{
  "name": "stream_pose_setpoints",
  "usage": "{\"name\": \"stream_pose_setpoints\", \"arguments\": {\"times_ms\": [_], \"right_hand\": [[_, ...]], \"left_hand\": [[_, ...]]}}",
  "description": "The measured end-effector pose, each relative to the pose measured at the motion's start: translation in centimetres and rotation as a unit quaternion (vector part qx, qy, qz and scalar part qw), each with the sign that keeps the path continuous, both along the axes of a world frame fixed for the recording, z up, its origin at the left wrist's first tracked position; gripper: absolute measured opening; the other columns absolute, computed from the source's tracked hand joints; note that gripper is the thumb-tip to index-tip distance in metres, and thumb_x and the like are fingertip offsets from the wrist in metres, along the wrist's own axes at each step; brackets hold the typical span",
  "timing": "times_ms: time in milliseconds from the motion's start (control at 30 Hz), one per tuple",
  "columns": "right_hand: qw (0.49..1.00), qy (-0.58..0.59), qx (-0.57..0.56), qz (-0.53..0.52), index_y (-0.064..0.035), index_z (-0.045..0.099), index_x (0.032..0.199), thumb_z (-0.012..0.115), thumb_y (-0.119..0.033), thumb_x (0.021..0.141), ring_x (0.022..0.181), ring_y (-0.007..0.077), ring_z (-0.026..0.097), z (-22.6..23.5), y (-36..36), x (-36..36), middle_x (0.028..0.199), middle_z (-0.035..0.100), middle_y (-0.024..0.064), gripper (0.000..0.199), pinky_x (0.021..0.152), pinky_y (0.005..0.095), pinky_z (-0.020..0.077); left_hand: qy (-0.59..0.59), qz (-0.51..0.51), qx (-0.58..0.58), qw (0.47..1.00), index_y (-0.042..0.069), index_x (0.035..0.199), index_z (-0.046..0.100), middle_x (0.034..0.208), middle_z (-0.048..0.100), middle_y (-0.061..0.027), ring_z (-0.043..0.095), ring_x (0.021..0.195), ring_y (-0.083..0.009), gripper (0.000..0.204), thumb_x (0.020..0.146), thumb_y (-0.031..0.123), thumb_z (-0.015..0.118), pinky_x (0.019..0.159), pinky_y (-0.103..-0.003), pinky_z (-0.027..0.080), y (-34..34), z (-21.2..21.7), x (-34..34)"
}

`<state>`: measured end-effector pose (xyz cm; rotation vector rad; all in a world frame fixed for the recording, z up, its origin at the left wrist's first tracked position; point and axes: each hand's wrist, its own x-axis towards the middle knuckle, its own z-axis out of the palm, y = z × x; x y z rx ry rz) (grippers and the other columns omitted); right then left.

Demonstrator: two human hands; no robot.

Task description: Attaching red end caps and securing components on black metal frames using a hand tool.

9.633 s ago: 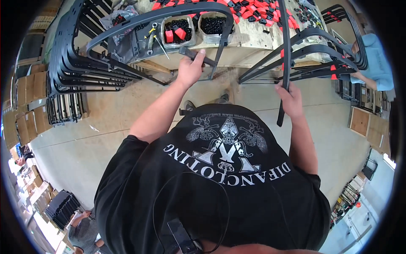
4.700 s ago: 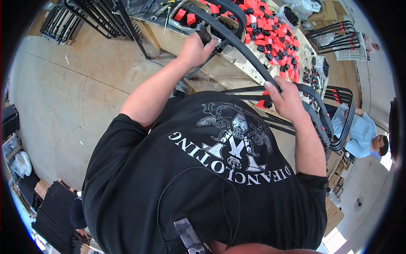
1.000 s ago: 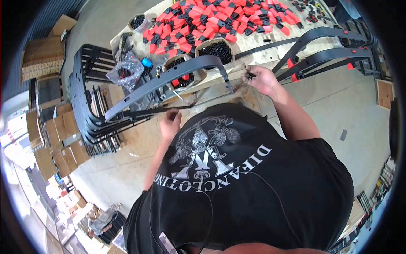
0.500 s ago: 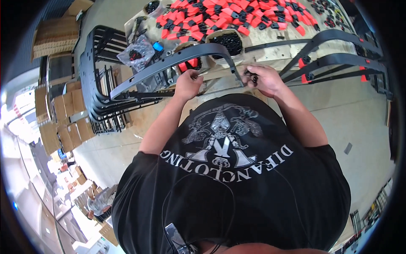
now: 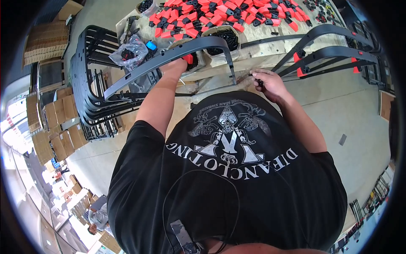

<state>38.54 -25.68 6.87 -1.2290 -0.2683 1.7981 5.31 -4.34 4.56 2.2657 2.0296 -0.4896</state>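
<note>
A bent black metal frame (image 5: 169, 54) stretches across in front of me, one end turned down near the middle. My left hand (image 5: 172, 67) reaches past this bar to a small container (image 5: 198, 61) with red and black pieces in it. The bar hides most of its fingers, so its grip does not show. To the right of the frame's downturned end, my right hand (image 5: 270, 84) is closed around some small black hardware (image 5: 259, 82), too small to make out exactly. It stays apart from the bar.
Red and black plastic pieces (image 5: 228, 15) lie heaped on the workbench (image 5: 270, 48). A tub of black hardware (image 5: 222, 40) stands at its near edge. Stacked black frames (image 5: 91, 84) are at left; more bent frames (image 5: 325, 55) with red pieces rest at right. A plastic bag (image 5: 131, 53) lies by a blue item (image 5: 151, 45).
My left hand has moved away from me and left, from below the bar to the container behind it. My right hand has drawn slightly away from the frame's end, still holding the small hardware.
</note>
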Motion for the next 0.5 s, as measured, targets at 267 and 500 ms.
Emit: {"name": "stream_pose_setpoints", "arguments": {"times_ms": [267, 500], "right_hand": [[0.999, -0.021, -0.021, -0.044, 0.0005, 0.064, 0.117, 0.063, -0.013, 0.097, 0.073, 0.0128, 0.054, 0.0, -1.6, -1.3, 0.089, 0.061, 0.0035, 0.024, 0.062, 0.0273, 0.0425], [0.999, 0.009, -0.021, -0.046, 0.0034, 0.061, 0.122, 0.055, -0.011, 0.1, 0.076, 0.0149, 0.058, -0.8, -0.9, -2.8, 0.091, 0.064, 0.0072, 0.027, 0.065, 0.028, 0.0456]], "left_hand": [[-0.304, 0.052, 0.051, 0.95, 0.005, 0.121, 0.066, 0.118, 0.071, -0.0196, 0.068, 0.107, -0.0388, 0.046, 0.098, 0.04, 0.05, 0.094, -0.048, 0.054, -2.6, 1.4, -4.4], [-0.75, 0.376, -0.416, 0.352, 0.004, 0.103, 0.05, 0.082, 0.054, -0.0091, 0.054, 0.07, -0.0214, 0.019, 0.089, 0.016, 0.055, 0.06, -0.035, 0.044, -9.8, 3.0, -0.9]]}}
